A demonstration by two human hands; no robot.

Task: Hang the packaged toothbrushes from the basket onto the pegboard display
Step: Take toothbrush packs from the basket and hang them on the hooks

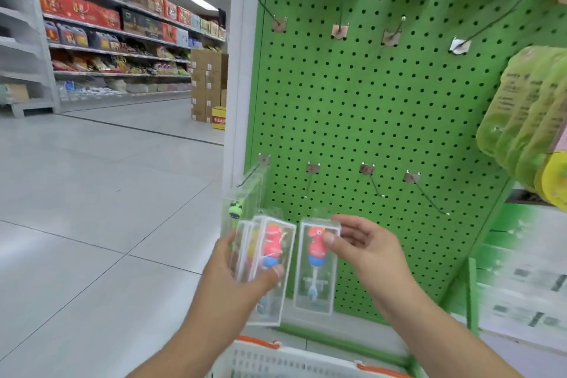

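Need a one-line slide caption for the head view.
Left hand grips stacked toothbrush packs; right hand pinches one pack below green pegboard.

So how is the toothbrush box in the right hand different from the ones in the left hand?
The right hand pinches one single toothbrush box by its top corner, so it hangs free. The left hand grips a stack of toothbrush boxes around the middle. The single box sits upright; the stack tilts. Both are clear boxes, and the front ones show a pink and blue character brush.
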